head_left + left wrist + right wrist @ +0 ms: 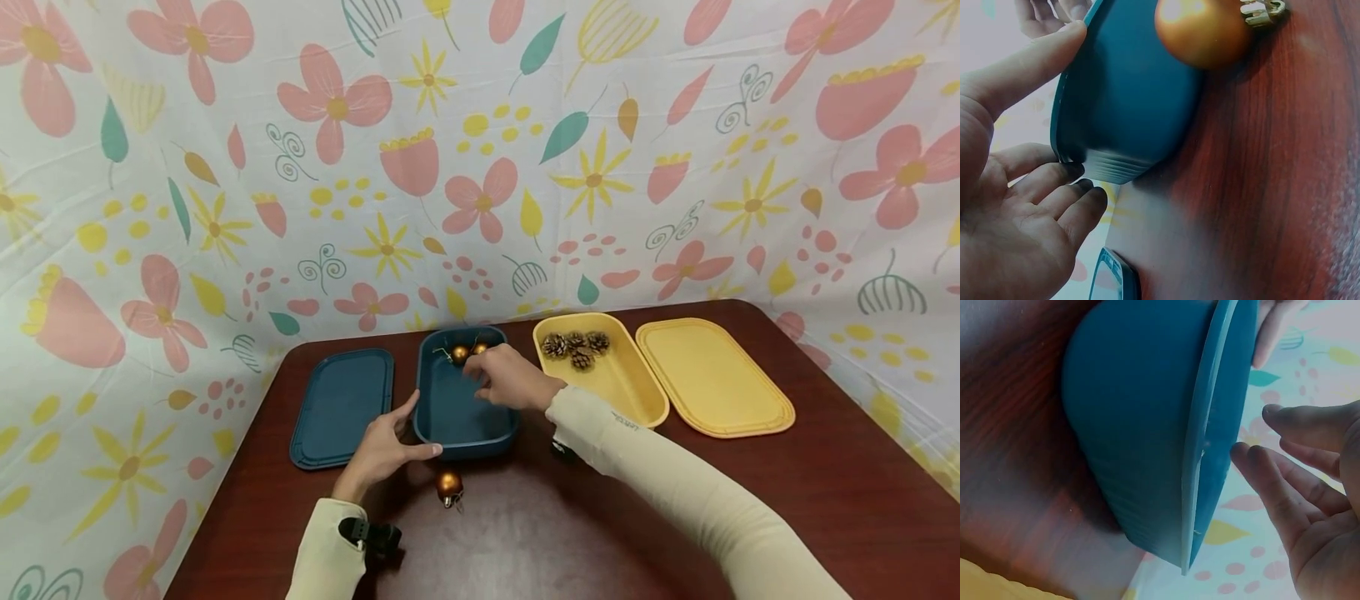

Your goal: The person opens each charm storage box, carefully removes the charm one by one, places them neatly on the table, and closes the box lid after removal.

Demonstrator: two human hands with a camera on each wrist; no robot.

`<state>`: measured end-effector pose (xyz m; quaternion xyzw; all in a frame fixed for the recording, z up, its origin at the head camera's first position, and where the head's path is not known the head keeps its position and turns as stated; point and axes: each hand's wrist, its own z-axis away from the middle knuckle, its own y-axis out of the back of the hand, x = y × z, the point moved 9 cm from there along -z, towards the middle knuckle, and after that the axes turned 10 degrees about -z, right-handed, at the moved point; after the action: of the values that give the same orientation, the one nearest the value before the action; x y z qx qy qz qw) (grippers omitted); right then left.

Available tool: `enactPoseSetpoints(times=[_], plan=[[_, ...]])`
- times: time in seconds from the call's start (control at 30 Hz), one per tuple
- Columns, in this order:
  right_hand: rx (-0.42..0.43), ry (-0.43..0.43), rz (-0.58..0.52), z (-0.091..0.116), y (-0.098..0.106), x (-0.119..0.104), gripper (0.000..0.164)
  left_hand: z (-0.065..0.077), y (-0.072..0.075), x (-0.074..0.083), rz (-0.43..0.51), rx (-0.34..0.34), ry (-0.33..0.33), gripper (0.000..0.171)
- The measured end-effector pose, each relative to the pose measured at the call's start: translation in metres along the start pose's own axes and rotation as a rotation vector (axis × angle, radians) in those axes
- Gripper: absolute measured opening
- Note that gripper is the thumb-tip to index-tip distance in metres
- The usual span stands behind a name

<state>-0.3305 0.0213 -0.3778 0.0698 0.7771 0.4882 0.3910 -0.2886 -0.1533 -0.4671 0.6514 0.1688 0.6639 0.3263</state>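
A dark blue plastic box (463,408) stands on the table, with orange-gold Christmas baubles (460,355) at its far end. My left hand (381,446) spans the box's near left corner. In the left wrist view its thumb (1063,47) touches the rim, and its forefinger meets the rim farther along. Above the box is my right hand (510,377), fingers bent loosely. The right wrist view shows a gap between thumb (1310,425) and fingertips, holding nothing. Another bauble (449,485) with a metallic cap lies on the table just in front of the box.
Left of the box lies a blue lid (343,407). On the right stands a yellow box (618,379) with several pine cones (581,358) at its far end, and a yellow lid (716,377) beside it. Behind the brown table (525,533) hangs a flowered cloth (480,125).
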Motion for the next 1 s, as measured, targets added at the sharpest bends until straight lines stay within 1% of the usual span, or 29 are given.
enactPoseSetpoints(times=[0.1,0.17,0.27,0.4,0.57,0.7,1.0], plan=[[0.016,0.019,0.062,-0.004,0.002,-0.002,0.027,0.000,0.000,0.001,0.004,-0.006,-0.003,0.101],[0.024,0.021,0.108,-0.007,0.003,-0.001,0.025,0.000,0.000,0.002,0.001,-0.010,-0.005,0.102],[0.030,0.017,0.147,-0.011,0.002,0.000,0.023,0.001,0.000,0.003,-0.009,-0.011,-0.008,0.102],[0.010,-0.018,0.147,-0.015,0.000,0.004,0.024,0.002,0.000,0.003,-0.017,-0.016,-0.011,0.102],[-0.036,-0.073,0.189,-0.018,-0.001,0.010,0.027,0.001,0.001,0.004,-0.032,-0.013,-0.022,0.101],[-0.062,-0.091,0.231,-0.018,-0.001,0.014,0.028,0.000,0.001,0.004,-0.040,-0.017,-0.019,0.100],[-0.084,-0.112,0.297,-0.019,-0.008,0.028,0.028,0.001,-0.001,0.003,-0.030,-0.014,-0.014,0.100]])
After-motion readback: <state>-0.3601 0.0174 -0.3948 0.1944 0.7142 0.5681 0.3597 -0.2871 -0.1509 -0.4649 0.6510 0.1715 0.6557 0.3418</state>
